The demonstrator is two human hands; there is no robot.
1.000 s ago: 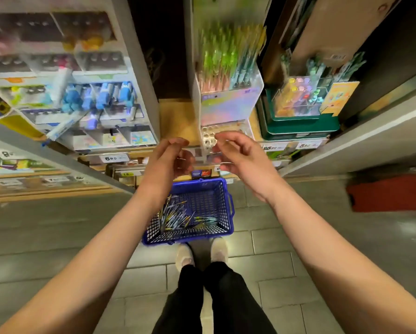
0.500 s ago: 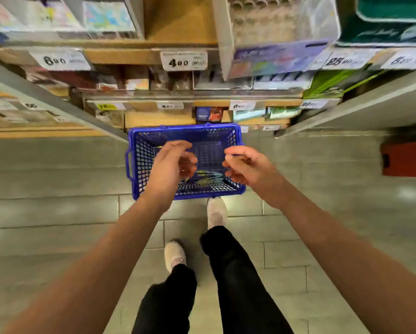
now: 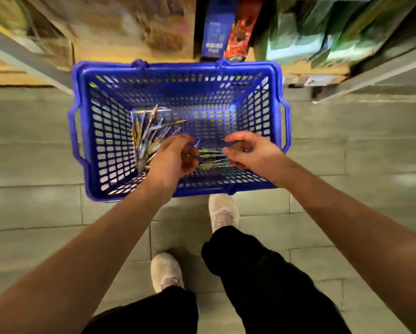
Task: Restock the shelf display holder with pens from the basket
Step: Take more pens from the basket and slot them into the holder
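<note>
Two hands reach into one blue basket (image 3: 178, 65). The left hand (image 3: 175, 157) and right hand (image 3: 248, 150) both curl their fingers just over the pens (image 3: 149, 133), but I cannot tell whether either is pinching one (blur smears the fingertips). The pens are thin, with yellow, blue and green barrels, and too tangled to count. A few lie between the hands, and most are heaped just beyond the left hand. Behind the wrists, two pale shoes (image 3: 222, 213) stand on the floor.

A single head-worn wide-angle camera looks almost straight down from above, close over the blue basket (image 3: 178, 68) on the tiled floor (image 3: 33, 213), with the blurred lower shelves (image 3: 120, 27) at the far edge of view.
</note>
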